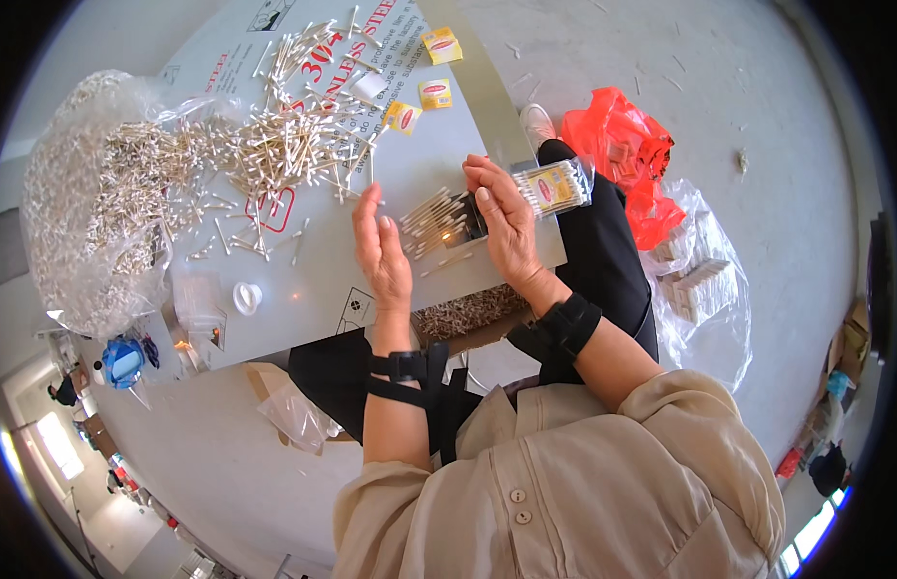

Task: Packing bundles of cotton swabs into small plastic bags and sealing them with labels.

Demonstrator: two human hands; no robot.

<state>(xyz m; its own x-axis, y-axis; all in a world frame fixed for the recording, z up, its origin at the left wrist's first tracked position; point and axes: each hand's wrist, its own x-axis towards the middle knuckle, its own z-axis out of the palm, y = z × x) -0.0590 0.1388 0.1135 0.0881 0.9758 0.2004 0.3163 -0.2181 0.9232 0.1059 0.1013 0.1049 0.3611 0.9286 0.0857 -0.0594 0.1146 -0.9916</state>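
Observation:
My left hand [382, 253] is held over the near part of the table, its fingers straight and nothing in them. Opposite it, my right hand [507, 217] has its fingers extended and slightly bent, also with nothing visible in them. Between the two palms lies a loose bunch of cotton swabs [432, 224], roughly lined up, beside a small dark piece [469, 222] partly hidden by my right hand. One clear packet of cotton swabs [554, 186] with a yellow label lies just beyond my right hand, at the table's right edge. A large heap of loose swabs [275, 150] spreads farther off to the left.
A big clear bag of swabs [72, 203] stands at left. Yellow cards [441, 45] lie at the far side. Near the left edge is a white ring [247, 298]. Below the table edge sits a box of swabs [472, 314]. Red [612, 121] and clear bags [723, 333] rest at right.

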